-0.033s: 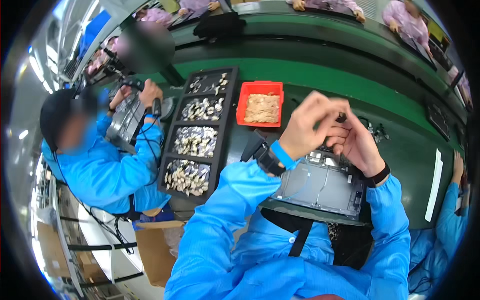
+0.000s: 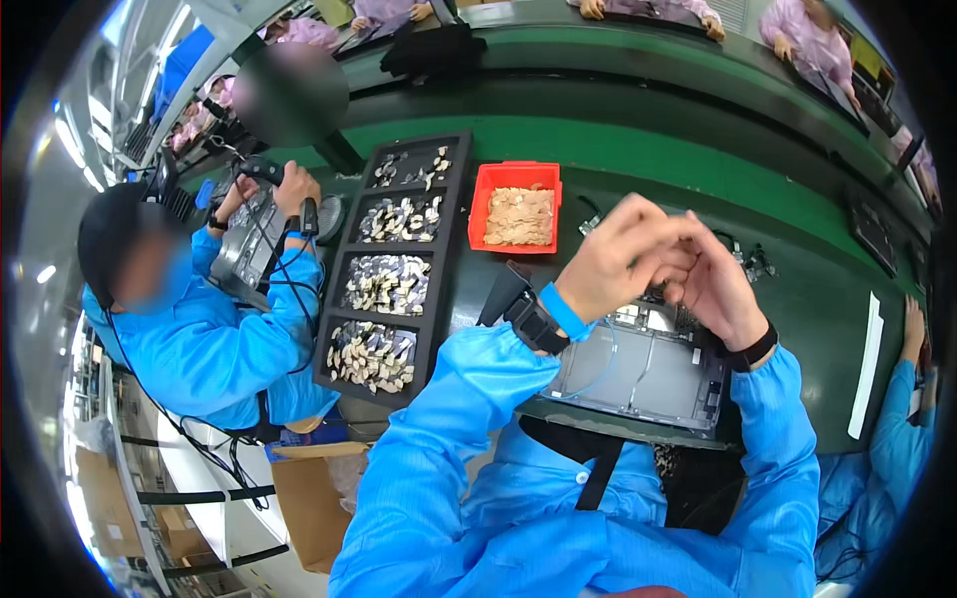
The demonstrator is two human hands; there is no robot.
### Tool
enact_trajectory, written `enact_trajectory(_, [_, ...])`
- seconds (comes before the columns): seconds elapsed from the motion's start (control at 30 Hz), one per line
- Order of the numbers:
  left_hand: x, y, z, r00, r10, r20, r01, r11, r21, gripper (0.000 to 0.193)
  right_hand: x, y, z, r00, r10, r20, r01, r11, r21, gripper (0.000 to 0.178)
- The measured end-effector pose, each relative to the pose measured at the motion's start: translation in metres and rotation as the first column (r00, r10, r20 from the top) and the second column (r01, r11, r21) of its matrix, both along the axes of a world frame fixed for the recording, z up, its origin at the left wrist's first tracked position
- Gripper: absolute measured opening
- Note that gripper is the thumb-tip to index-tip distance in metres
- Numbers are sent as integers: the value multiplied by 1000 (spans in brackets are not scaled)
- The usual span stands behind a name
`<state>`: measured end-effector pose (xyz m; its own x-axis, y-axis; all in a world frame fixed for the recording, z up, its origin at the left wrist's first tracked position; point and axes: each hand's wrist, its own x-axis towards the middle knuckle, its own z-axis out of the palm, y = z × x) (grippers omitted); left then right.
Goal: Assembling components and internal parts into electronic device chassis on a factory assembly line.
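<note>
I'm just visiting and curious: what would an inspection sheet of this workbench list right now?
Surface: dark green bench running alongside a green conveyor belt.
Job's things: grey open device chassis lying flat below the hands.
Clutter: black compartment tray of small pale parts; orange bin of tan pieces; white strip on the right.
Grippers: left hand and right hand raised together above the chassis, fingertips meeting; whatever they pinch is too small to tell.
Cables: thin black cords at the neighbour's station; thin wires inside the chassis.
Surroundings: co-worker in blue on the left holding a tool; people in pink across the belt; cardboard box below.
</note>
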<state>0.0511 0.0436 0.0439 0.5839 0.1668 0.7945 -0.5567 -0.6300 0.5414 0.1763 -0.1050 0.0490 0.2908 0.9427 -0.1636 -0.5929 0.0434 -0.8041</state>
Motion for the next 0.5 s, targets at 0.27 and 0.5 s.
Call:
enact_trajectory(0.27, [14, 7, -3, 982, 143, -122, -159, 979, -128, 24, 28, 3, -17, 715, -317, 623, 315, 942, 117, 31])
enact_trajectory(0.5, [10, 8, -29, 959, 65, -275, -175, 901, -396, 26, -6, 8, -33, 588, -301, 751, 290, 945, 152, 31])
